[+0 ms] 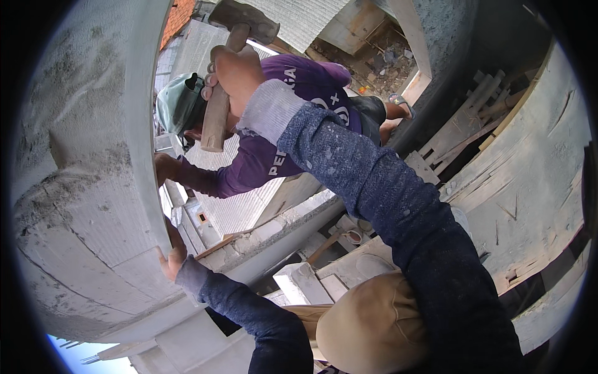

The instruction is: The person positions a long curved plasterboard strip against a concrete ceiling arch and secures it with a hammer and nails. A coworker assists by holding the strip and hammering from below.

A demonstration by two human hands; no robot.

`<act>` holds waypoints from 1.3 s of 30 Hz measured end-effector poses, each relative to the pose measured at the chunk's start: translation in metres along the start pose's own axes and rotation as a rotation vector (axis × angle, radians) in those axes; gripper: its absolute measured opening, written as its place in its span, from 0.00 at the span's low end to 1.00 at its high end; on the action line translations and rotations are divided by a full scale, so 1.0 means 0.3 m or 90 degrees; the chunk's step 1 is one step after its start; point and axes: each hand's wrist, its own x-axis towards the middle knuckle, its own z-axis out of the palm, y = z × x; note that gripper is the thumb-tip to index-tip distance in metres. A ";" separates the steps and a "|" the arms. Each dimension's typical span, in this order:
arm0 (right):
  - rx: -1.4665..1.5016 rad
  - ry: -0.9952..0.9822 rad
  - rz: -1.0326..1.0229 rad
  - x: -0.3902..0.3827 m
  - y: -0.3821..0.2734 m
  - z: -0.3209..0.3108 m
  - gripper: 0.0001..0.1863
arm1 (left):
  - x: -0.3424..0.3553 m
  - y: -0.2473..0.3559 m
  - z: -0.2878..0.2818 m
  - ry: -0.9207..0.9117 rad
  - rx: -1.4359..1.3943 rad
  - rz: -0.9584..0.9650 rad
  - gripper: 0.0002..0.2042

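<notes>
My right hand (227,75) is closed round the wooden handle (214,134) of a hammer with a heavy metal head (255,28), held raised near the top centre. My left hand (174,252) grips the edge of a long pale board (143,124) on the rough concrete surface (75,137) at the left. Higher on that board, a co-worker's hand (163,168) also rests at the edge. The co-worker, in a purple shirt (243,165) and green cap (171,103), is behind my hammer and forearm, partly hidden.
My khaki-clad knee (367,324) is at the bottom. Stacked timber offcuts (473,106) and a worn wooden panel (529,199) are on the right. A rough masonry ledge (261,227) crosses below the co-worker. Corrugated roofs (305,12) and a drop to rubble-strewn ground (380,62) show beyond.
</notes>
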 end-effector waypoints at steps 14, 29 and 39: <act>-0.019 -0.061 0.087 -0.041 -0.004 0.077 0.08 | -0.004 0.174 -0.185 0.000 0.704 0.195 0.28; -0.293 -0.124 0.087 -0.155 -0.234 -0.218 0.05 | -0.177 -0.367 0.316 0.164 0.518 0.374 0.23; -0.657 0.357 -0.228 -0.742 -0.721 -0.787 0.08 | -0.111 -0.503 0.281 0.286 0.135 0.391 0.20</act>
